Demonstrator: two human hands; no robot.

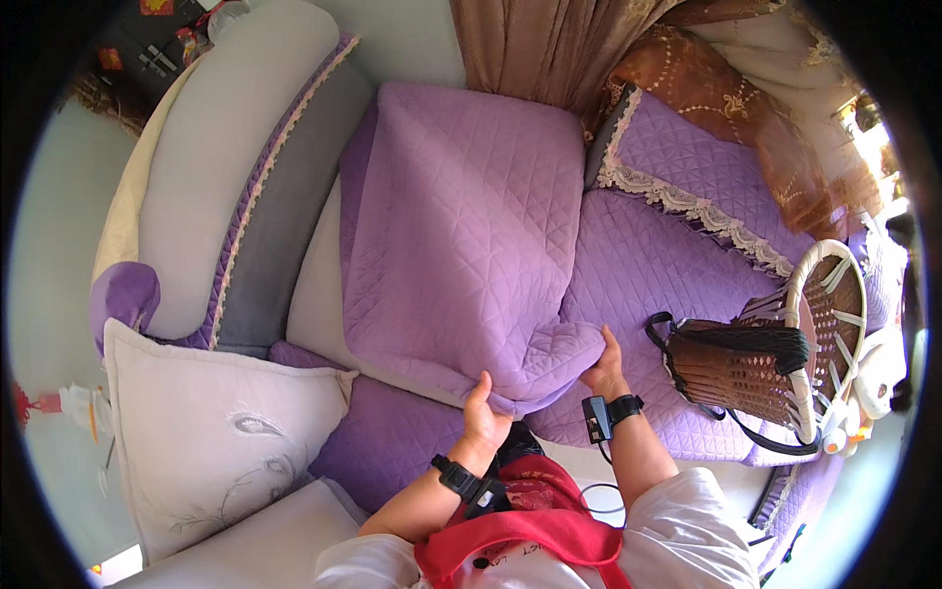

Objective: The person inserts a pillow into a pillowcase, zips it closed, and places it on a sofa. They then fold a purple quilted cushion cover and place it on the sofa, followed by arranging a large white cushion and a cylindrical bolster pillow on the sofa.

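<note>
A purple quilted cover (456,221) lies over a pale sofa seat cushion (316,294) in the middle of the view. My left hand (487,423) grips the cover's near edge, thumb on top and fingers hidden beneath. To its right, my right hand (605,367) holds the folded corner of the same cover, with the fingertips partly hidden by the cloth. The cloth is bunched between my hands, and slanting creases run up from there. More purple quilted fabric (662,250) covers the seat on the right.
A woven basket (706,361) with black straps stands on the right seat. An embroidered white pillow (221,434) leans at the left. Behind it is a grey sofa backrest (280,221). A lace-trimmed purple backrest cover (692,154) and brown curtains (530,51) are at the back.
</note>
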